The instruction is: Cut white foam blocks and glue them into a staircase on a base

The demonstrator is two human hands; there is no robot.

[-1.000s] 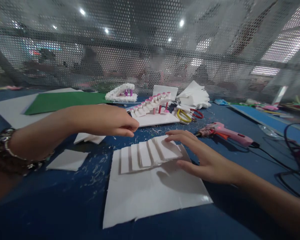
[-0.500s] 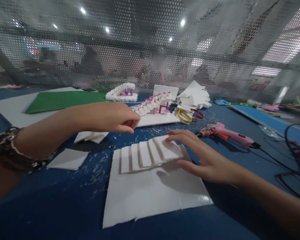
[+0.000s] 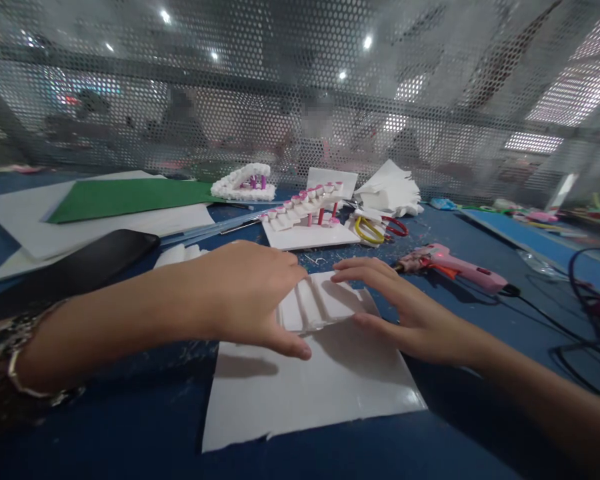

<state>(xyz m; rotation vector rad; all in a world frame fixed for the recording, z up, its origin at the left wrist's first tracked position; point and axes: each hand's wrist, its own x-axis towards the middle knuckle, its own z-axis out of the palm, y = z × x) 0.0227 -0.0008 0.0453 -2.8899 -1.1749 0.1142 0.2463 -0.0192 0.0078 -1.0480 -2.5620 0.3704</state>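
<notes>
A white foam-board sheet [image 3: 310, 393] lies in front of me, bearing a row of overlapping white rectangular pieces [image 3: 334, 298]. My left hand [image 3: 245, 293] is over the left part of this row and hides it. Its thumb is spread away from the fingers, whose tips are partly hidden behind the hand. At the row's right end is my right hand [image 3: 405, 310], fingers and thumb apart, fingertips resting at the edge of the last piece. Behind my left hand, a few loose white pieces [image 3: 177, 255] show in part.
A pink glue gun [image 3: 455, 267] with a black cable lies right. Scissors with yellow handles [image 3: 369, 231] sit beside a small stair model [image 3: 305, 207]. A black phone-like object [image 3: 115, 253], green sheet [image 3: 135, 199], clear sticks [image 3: 210, 227] and white fluffy model [image 3: 245, 183] are behind.
My left hand has moved right and toward me, from above the loose pieces to over the row, its thumb now spread. The black object has come into sight. My right hand stays put.
</notes>
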